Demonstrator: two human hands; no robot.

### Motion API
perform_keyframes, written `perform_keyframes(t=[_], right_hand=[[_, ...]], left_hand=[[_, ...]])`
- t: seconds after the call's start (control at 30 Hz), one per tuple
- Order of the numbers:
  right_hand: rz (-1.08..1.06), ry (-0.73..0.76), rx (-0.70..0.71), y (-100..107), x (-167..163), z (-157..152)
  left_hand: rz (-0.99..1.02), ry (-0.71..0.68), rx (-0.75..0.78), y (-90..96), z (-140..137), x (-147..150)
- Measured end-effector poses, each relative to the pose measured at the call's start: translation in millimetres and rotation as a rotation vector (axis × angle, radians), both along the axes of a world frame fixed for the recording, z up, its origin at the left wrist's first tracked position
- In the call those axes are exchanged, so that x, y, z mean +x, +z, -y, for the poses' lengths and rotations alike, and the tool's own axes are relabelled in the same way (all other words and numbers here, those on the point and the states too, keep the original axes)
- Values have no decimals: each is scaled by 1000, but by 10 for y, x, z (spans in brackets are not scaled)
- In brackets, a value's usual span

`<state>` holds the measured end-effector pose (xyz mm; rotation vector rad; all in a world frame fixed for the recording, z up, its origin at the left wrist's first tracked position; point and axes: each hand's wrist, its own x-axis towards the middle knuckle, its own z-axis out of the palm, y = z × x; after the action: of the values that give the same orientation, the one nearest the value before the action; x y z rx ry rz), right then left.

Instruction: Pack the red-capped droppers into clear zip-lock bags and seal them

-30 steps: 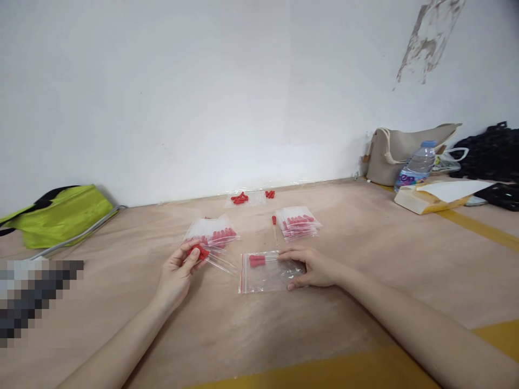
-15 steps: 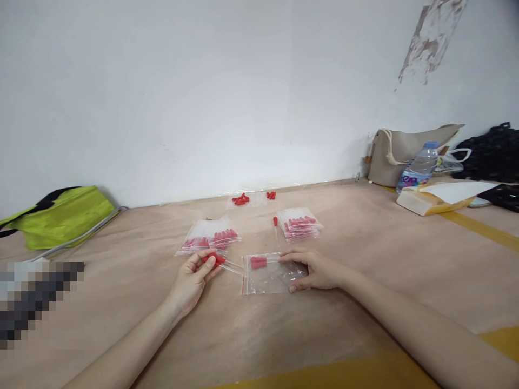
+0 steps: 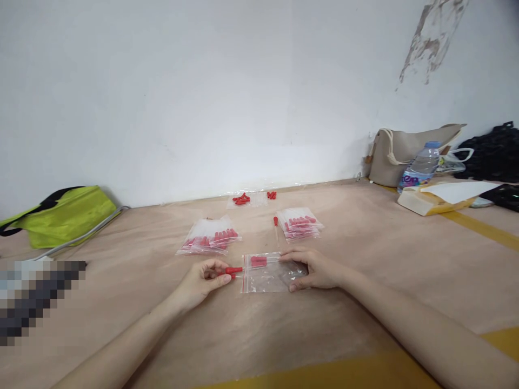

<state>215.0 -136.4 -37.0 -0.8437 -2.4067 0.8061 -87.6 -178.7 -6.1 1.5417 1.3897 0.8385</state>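
A brown sheet [image 3: 365, 243] crossed by yellow tape [image 3: 316, 373] meets a scuffed white wall [image 3: 203, 108]. The clear bag [image 3: 263, 281] lies flat, red-topped droppers inside; the left hand [image 3: 200, 281] pinches more droppers [image 3: 234, 270] at its red-lined edge, the right hand [image 3: 314, 269], fingers spread, on its other end.

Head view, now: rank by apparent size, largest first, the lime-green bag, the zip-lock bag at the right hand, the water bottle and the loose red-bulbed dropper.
1. Lime-green bag
2. Zip-lock bag, partly covered by the right hand
3. Water bottle
4. Loose red-bulbed dropper
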Motion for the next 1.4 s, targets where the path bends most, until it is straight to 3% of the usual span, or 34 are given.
perform_keyframes(t=[0.23, 0.53, 0.77, 1.07, 1.17, 1.27, 1.33, 1.4], right_hand=[[-8, 10, 16, 11, -9, 11], [-13, 2, 11, 9, -13, 7], [-17, 2, 23, -6, -12, 4], [-15, -28, 12, -27, -18, 11], [-6, -31, 16, -36, -20, 8], [1, -41, 13, -49, -18, 3], [1, -41, 11, -55, -16, -1], [-2, -36, 16, -58, -14, -4]], left_hand=[[11, -130, -24, 1, -105, 58], [20, -43, -26, -1, -98, 326], [60, 17, -48, -101, -84, 308], [339, -79, -137, -64, 33, 428], [407, 20, -103, -78, 37, 396], [218, 91, 109, -52, -73, 363], [15, 13, 282, 2, -233, 405], [-188, -111, 348, 68, -463, 529]])
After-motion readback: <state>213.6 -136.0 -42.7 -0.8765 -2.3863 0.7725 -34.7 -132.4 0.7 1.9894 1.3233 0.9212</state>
